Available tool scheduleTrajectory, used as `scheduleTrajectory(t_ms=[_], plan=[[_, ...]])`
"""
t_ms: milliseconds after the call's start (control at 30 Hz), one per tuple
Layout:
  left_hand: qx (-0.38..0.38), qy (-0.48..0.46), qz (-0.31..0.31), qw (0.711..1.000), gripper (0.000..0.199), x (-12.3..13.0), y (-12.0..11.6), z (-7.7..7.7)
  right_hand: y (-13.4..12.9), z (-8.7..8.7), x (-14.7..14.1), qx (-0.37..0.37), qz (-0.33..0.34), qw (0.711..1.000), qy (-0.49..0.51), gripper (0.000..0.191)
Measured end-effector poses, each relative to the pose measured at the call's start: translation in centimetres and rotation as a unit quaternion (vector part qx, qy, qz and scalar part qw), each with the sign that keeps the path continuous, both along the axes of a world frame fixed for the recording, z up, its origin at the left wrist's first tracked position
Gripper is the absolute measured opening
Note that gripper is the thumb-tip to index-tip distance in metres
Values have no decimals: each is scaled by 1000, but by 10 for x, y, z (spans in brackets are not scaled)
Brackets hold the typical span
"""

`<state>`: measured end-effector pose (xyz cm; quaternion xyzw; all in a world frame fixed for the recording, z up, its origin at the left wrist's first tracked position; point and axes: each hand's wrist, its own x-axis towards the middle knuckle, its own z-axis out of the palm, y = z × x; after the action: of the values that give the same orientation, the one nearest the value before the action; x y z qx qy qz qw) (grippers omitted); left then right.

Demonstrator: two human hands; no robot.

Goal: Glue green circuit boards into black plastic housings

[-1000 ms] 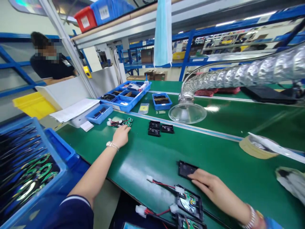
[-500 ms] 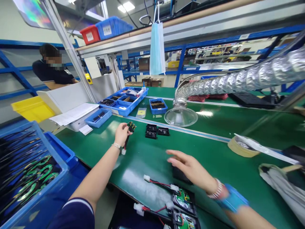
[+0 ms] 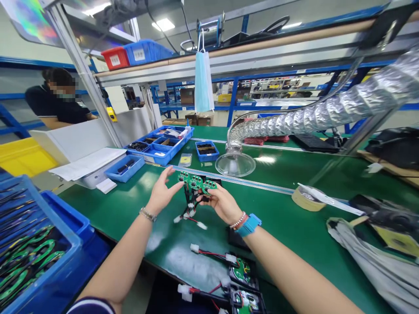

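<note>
My right hand (image 3: 226,204) grips a strip of green circuit boards (image 3: 196,182), held up over the green bench. Black and red leads with white connectors (image 3: 189,213) dangle beneath the boards. Beside the strip's left end is my left hand (image 3: 161,192), fingers stretched out and spread. Its thumb tip lies close to the board edge; whether it touches I cannot tell. Black plastic housings (image 3: 214,180) are partly hidden behind the boards. Nearer the front edge lie two black housings with green boards fitted inside, one the upper wired unit (image 3: 241,269), the other the lower wired unit (image 3: 246,302).
A clear funnel hood (image 3: 235,165) on a silver duct hangs over the bench. Blue parts trays (image 3: 163,156) stand at the back left. A blue bin (image 3: 77,244) of cables is at the left. A tape roll (image 3: 306,199) sits right. A co-worker is at far left.
The left hand held a wired board upright before; now its fingers are spread. My right hand has come from the right and grips the boards, which now face me. The view has shifted slightly.
</note>
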<state>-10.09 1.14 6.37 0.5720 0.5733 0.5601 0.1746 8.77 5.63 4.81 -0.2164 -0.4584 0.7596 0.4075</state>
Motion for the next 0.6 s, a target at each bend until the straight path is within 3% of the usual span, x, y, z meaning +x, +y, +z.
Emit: scheduleTrajectory(t_ms=[100, 200, 333, 500, 600], plan=[[-82, -195, -142, 967, 46, 2, 10, -7, -4, 5, -3, 20, 23, 999, -28, 20], [-63, -272, -140, 950, 32, 16, 12, -16, -6, 4, -7, 58, -13, 993, -101, 20], [-23, -212, -89, 973, 23, 26, 11, -15, -3, 2, -6, 75, -54, 988, -126, 24], [-42, -218, -131, 966, 24, 25, 11, -8, -2, 4, -6, 57, -54, 988, -131, 34], [-33, -159, -109, 981, 21, 28, 9, -6, -2, 2, -10, 48, -94, 985, -139, 29]])
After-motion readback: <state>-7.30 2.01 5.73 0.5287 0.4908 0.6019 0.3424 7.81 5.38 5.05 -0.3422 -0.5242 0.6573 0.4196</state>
